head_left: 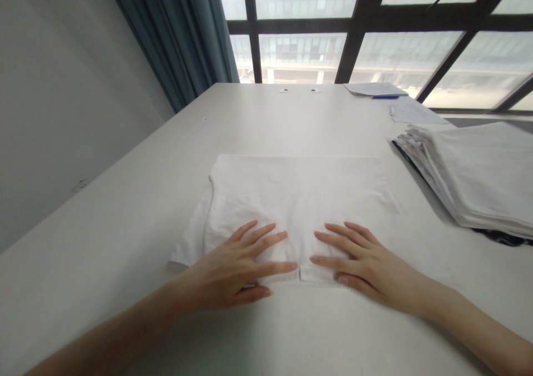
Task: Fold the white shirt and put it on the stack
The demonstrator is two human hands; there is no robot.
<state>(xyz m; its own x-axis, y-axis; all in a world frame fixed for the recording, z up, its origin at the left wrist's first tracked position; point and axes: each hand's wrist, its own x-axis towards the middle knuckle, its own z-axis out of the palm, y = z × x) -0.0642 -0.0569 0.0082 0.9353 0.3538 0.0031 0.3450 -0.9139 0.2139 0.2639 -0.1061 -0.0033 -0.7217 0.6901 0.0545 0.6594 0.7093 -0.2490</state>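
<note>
Fingers [268, 243] spread, my left hand [235, 267] and right hand [368, 266], watched remotely, rest on one folded white cloth [297, 184] at the near middle of the smooth white worktop [108, 242], apparently keeping it flat. Rightward sits one stack of folded white fabric [495, 179], layers uncountable to me; beyond lie at least two white paper sheets [416, 114] and one slim blue pen-like object [385, 97].

L hand [245, 259] & R hand [364, 259] hide bits of white cloth [300, 187]; cloth stack [491, 176], R, cut off by edge; marks on far papers [416, 113] illegible.
</note>
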